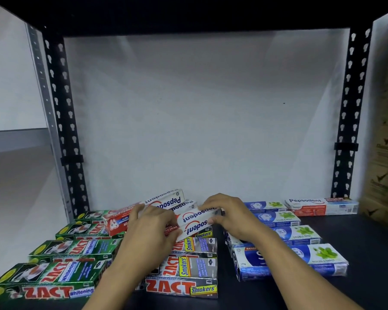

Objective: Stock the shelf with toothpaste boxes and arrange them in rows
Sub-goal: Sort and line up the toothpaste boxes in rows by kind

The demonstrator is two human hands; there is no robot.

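Presently the left hand (151, 225) and right hand (232, 217) both grip a white Pepsodent box (196, 221) over the middle of the dark shelf deck (358, 240), toward its back edge. Green Zact boxes (54, 274) line the left edge, blue mint boxes (305, 233) the right. Behind stands a white wall (199, 108) between black perforated uprights (63, 104). Cardboard cartons (385, 166) stand beyond the right edge.

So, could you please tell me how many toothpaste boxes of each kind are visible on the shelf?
Green Zact Whitening boxes: 4
Grey Zact Smokers boxes: 3
Blue mint boxes: 4
Pepsodent boxes: 4
Total: 15 visible; some may be hidden.
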